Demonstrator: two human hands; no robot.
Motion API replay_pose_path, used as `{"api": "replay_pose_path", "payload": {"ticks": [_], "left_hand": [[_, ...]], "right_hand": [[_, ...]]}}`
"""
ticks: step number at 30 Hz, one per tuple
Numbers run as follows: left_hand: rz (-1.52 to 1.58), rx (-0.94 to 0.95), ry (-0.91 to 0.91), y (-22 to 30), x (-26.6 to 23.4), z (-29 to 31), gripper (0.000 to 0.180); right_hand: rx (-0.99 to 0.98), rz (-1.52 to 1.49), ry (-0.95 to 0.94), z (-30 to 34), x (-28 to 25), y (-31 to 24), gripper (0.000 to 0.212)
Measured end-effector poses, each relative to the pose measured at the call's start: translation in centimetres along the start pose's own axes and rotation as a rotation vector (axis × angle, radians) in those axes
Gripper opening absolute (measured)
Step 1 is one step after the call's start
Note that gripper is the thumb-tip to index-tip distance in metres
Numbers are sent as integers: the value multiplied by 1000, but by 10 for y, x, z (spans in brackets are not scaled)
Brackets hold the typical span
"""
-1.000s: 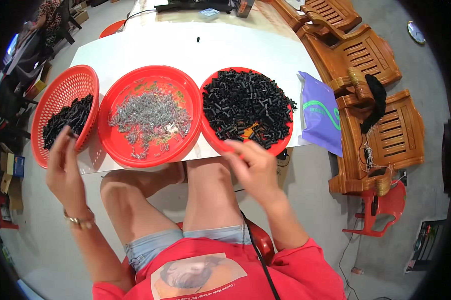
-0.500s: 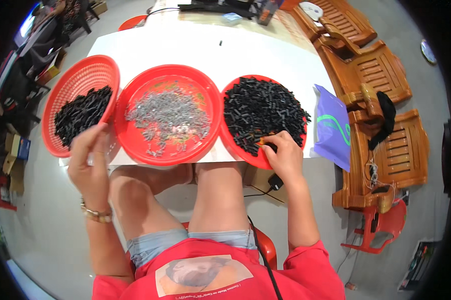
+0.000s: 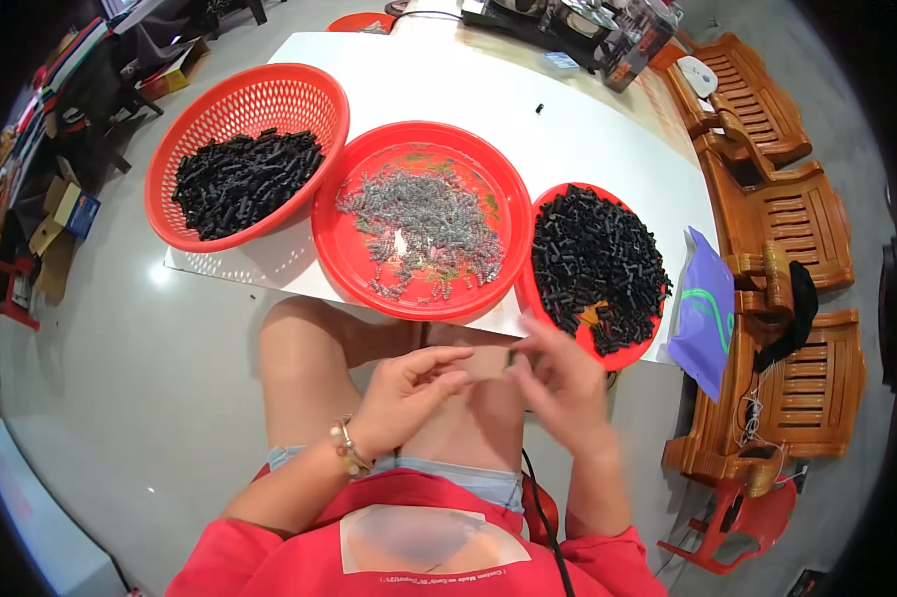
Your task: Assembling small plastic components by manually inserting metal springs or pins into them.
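My left hand (image 3: pixel 409 396) is over my lap, thumb and index finger apart, with nothing visible between them. Facing it, my right hand (image 3: pixel 565 391) is blurred by motion and pinches a small dark piece (image 3: pixel 511 358) at its fingertips. Just beyond the right hand, a shallow red tray (image 3: pixel 627 357) is heaped with short black tubular pieces (image 3: pixel 598 259). A round red tray (image 3: pixel 333 261) in the middle holds many small silvery metal parts (image 3: pixel 419 214). To the left, a red perforated basket (image 3: pixel 314 95) holds longer black pieces (image 3: pixel 245 179).
The containers stand on a white tabletop (image 3: pixel 439 85), where one small black piece (image 3: pixel 539 107) lies alone. A purple pouch (image 3: pixel 702 313) is at the right edge. Wooden chairs (image 3: pixel 802 388) line the right side, with a red plastic stool (image 3: pixel 742 527) below. A black cord (image 3: pixel 540 507) crosses my lap.
My left hand has come from beside the basket to over my lap. My right hand has left the tray of black pieces and moved toward it. The view has shifted left.
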State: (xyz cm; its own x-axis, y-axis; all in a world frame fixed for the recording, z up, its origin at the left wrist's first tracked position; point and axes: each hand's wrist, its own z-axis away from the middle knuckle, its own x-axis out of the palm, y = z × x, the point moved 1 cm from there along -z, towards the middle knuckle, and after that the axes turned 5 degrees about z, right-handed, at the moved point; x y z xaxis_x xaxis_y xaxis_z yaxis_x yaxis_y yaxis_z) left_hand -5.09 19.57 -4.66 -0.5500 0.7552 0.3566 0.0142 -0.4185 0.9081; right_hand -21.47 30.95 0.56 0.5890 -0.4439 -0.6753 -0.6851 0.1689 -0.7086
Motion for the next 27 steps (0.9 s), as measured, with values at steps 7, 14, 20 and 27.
{"api": "replay_pose_path", "payload": {"ticks": [7, 14, 20, 27], "left_hand": [[407, -103, -10, -2, -20, 0, 26], [374, -146, 219, -8, -51, 8, 16], [431, -218, 205, -6, -59, 8, 17], [612, -262, 139, 1, -64, 7, 17]], "right_hand": [[-176, 48, -185, -17, 36, -29, 46], [-214, 225, 33, -60, 58, -6, 9], [-197, 410, -62, -95, 76, -3, 8], [-272, 632, -59, -106, 86, 3, 10]]}}
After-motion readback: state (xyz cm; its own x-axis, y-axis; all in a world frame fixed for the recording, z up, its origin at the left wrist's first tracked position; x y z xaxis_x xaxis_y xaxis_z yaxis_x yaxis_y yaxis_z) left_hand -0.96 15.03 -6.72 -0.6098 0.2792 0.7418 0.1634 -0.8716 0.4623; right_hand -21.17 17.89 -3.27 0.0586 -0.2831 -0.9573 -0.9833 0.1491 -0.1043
